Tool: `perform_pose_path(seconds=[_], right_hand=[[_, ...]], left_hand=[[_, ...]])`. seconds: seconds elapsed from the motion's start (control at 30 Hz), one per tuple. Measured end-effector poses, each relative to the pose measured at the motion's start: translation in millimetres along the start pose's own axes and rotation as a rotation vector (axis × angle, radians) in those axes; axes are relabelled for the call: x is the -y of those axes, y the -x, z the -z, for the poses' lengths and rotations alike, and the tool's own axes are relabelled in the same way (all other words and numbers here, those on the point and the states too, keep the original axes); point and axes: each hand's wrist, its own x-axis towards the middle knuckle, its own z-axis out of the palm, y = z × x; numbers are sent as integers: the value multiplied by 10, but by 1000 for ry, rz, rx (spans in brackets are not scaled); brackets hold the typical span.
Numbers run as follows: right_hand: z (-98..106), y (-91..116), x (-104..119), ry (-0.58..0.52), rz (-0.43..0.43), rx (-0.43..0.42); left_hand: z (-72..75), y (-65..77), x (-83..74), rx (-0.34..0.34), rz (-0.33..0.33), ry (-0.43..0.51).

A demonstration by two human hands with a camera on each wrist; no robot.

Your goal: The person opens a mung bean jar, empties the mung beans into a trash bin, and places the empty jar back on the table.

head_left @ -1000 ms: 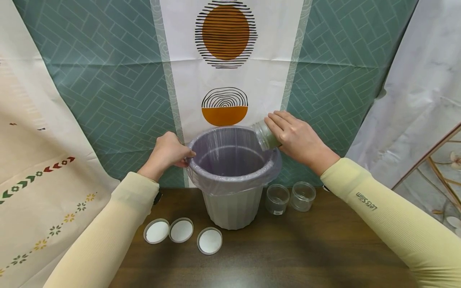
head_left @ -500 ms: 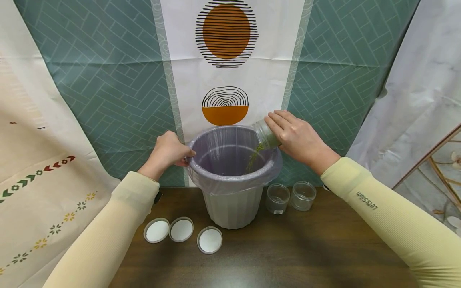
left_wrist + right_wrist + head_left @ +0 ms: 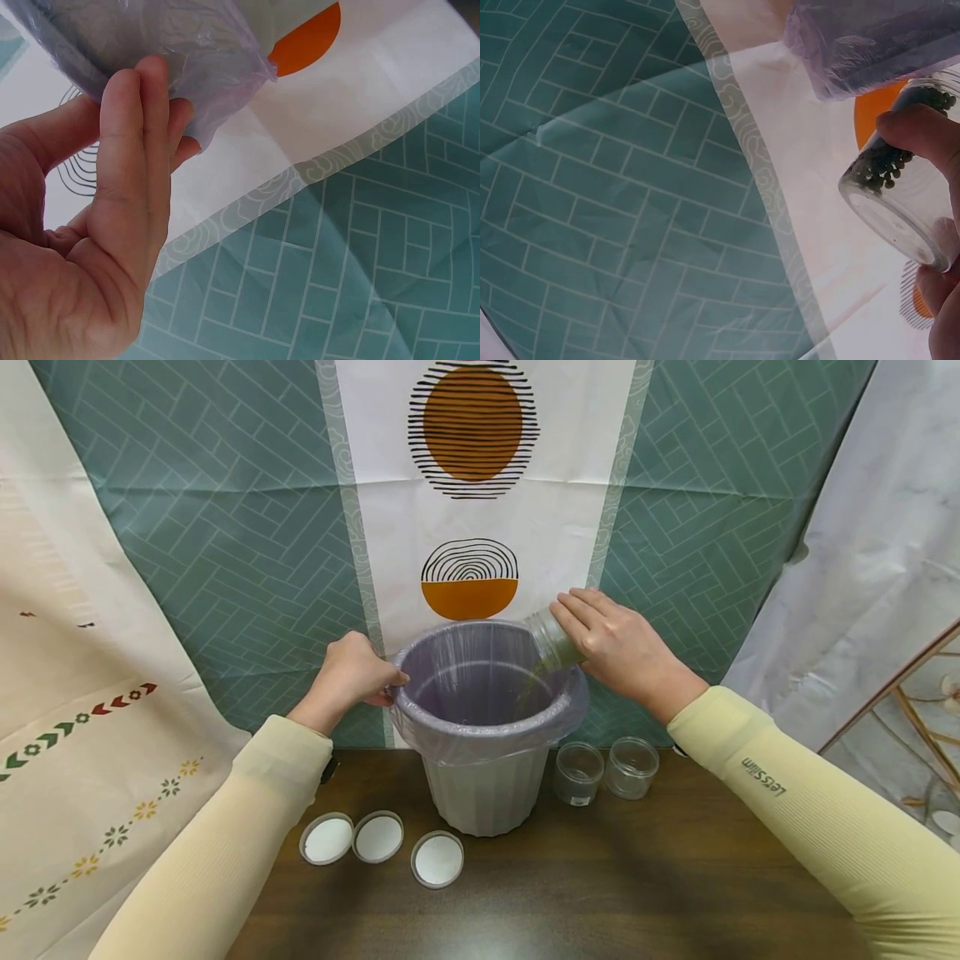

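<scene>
A grey trash bin (image 3: pixel 487 793) stands in the head view, its rim covered by a thin, translucent purple liner (image 3: pixel 487 747). My left hand (image 3: pixel 351 672) pinches the bin's lined rim on the left, thumb on top; the left wrist view shows the fingers (image 3: pixel 120 142) against the liner. Over the right side of the opening, my right hand (image 3: pixel 618 643) grips a clear jar (image 3: pixel 555 639), tipped with its mouth toward the bin. Small round green beans (image 3: pixel 889 169) lie along the jar's lower side in the right wrist view. A stream of them falls into the bin.
Two clear jars (image 3: pixel 578 772) stand on the brown table (image 3: pixel 600 893) right of the bin. Three round lids (image 3: pixel 437 860) with white inner faces lie in front and to the left. A patterned cloth (image 3: pixel 247 552) hangs close behind the bin.
A second ago no beans showed falling; then a green stream came out of the jar's mouth, and it looks thinner now. Both hands have kept their places.
</scene>
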Motion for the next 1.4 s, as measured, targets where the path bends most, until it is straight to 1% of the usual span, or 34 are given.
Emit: perform_pose_path(seconds=[0.2,0.47,1.07,1.4], right_hand=[[-13,-27,-10,-3,7,-29],[-7,-59,-6,4,17,-30],[-17,-62,6,27,44,-38],[-12,-64,12,28,52,-24]], left_hand=[[7,0,-5,0,2,-2],[11,-4,6,-6,-1,-7],[-2,14,8,-9,-12,1],[-11,3,-1,-8,-14,-6]])
